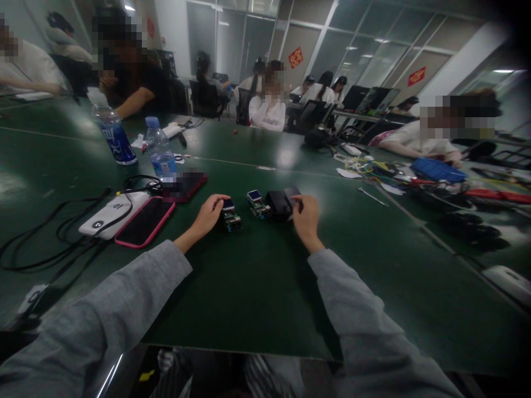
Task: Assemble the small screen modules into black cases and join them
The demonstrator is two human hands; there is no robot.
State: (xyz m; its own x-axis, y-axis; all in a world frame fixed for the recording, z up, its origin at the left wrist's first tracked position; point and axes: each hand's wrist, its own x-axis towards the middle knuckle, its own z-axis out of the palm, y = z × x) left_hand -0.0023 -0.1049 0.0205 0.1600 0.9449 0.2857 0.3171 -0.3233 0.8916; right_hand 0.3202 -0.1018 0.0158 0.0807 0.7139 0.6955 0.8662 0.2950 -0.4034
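Note:
My left hand (207, 216) has its bent fingers at the left edge of a small circuit board (233, 223) with a little screen, which appears to rest on the table. Beside it, to the right, lies a second circuit board (259, 207), also with a small screen, apart from both hands. A black box-like case (277, 205) sits right of that board. My right hand (307, 216) has its fingers curled onto the right end of another black case (291, 194) next to it; its thumb side is partly hidden.
On the left of the green table (257, 298) lie a white power bank (112, 215), a pink-edged phone (146, 222), a red-cased phone (191, 185) and cables. Two bottles (112, 135) stand behind. At right are a wrench (372, 197), tangled wires and a blue object (438, 170). People sit around.

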